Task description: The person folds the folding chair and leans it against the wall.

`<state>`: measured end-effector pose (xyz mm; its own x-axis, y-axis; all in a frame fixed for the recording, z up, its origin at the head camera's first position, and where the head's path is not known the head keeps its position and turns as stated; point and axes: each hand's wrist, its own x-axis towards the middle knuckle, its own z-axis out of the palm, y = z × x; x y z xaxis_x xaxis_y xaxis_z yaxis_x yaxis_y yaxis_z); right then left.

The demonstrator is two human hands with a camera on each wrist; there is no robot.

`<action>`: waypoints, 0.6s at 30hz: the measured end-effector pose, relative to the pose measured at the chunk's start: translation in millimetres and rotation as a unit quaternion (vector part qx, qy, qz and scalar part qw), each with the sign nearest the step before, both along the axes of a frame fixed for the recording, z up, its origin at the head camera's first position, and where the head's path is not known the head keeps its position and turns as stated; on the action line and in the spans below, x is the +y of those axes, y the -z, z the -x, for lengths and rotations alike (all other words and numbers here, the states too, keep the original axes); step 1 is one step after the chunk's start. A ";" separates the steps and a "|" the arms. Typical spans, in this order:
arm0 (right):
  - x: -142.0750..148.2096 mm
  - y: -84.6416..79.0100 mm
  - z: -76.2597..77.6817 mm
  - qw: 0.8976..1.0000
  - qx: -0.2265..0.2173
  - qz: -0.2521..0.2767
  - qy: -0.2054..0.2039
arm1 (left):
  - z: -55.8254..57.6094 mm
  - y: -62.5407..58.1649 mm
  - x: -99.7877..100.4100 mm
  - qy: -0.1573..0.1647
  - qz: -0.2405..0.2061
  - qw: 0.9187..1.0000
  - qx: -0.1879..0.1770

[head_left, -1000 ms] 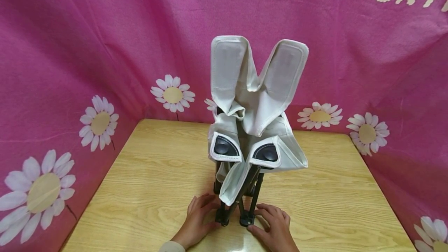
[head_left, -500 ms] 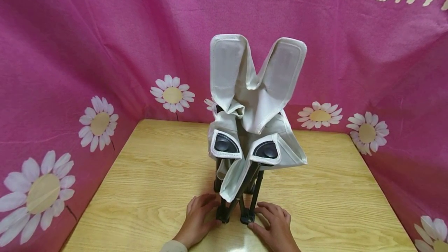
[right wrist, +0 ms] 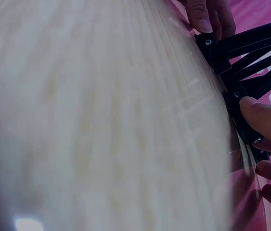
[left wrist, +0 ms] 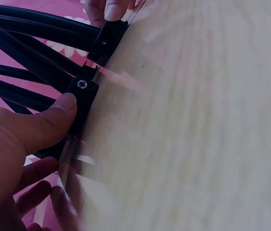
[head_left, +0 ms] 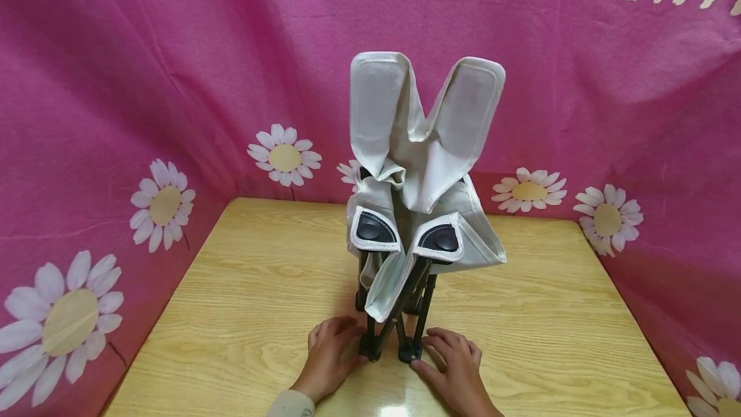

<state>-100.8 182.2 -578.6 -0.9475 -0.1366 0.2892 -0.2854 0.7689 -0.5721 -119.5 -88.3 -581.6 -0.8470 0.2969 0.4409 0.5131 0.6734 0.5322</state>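
A folded camping chair (head_left: 428, 179) with off-white fabric and black legs stands upright on the table. Two fabric flaps stick up at its top, and black corner patches show lower down. My left hand (head_left: 331, 356) holds the front left foot, its thumb (left wrist: 64, 103) on the black plastic foot (left wrist: 84, 91) beside a screw. On the other side, my right hand (head_left: 454, 365) grips the front right foot, with the thumb (right wrist: 253, 107) against its front face. The other fingers bend loosely along the outer sides. The fabric and front legs partly hide the rear legs.
The wooden table (head_left: 260, 262) has light grain and a glossy reflection near its front edge. Pink cloth (head_left: 231, 50) printed with daisies hangs behind it and along both sides.
The folded chair has slid slightly away from the person, its feet and top now a little higher in the head view. Both hands have moved forward with the feet.
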 end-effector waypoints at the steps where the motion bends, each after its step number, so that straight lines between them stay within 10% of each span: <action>1: 0.0 0.7 0.6 1.000 0.001 0.000 0.001 | 0.8 0.5 0.2 0.000 -0.001 1.000 0.000; 18: 0.8 3.3 7.8 1.000 0.022 0.001 -0.005 | 9.9 1.8 1.7 -0.004 0.010 0.999 -0.040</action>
<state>-108.5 183.0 -582.0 -0.9326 -0.1450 0.3305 -0.3177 0.7643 -0.5611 -129.3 -86.6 -583.5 -0.8816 0.2977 0.3664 0.4641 0.6883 0.5575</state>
